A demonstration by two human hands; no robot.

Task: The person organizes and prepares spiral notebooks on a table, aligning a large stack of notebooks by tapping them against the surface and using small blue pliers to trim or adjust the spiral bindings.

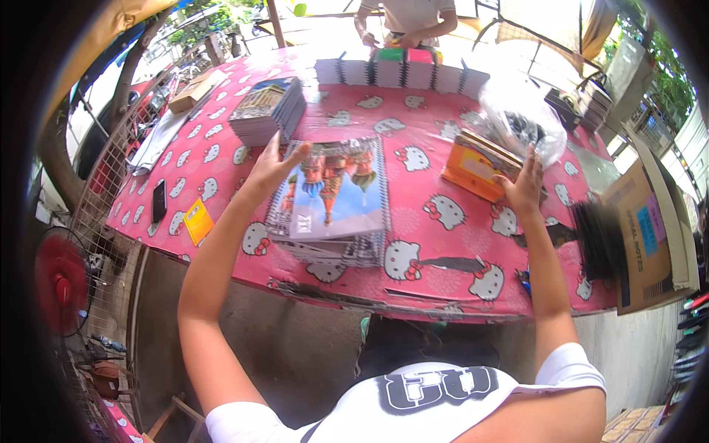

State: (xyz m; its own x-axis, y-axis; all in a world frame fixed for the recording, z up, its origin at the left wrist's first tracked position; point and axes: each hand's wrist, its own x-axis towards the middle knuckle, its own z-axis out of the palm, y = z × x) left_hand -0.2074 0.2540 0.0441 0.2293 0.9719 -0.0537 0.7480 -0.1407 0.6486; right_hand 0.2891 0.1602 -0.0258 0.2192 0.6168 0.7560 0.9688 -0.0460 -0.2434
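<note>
A pile of spiral notebooks (336,188) lies before me, its top cover showing colourful domes against blue sky. My left hand (275,166) is at the pile's far left corner, fingers apart and thumb over the cover's edge. To the right, a small stack of orange and yellow notepads (473,168) rests on the table. My right hand (523,184) is at its right end, thumb near the front face and fingers stretched upward, beside a clear plastic bag (528,118). Whether the right hand bears any weight of the notepads does not show.
Another notebook stack (269,111) stands at far left on the pink patterned table (443,247). A phone (159,201) and yellow booklet (198,221) lie left. Spiral notebooks (388,72) line the far side before another person (410,22). A cardboard box (650,229) is at right.
</note>
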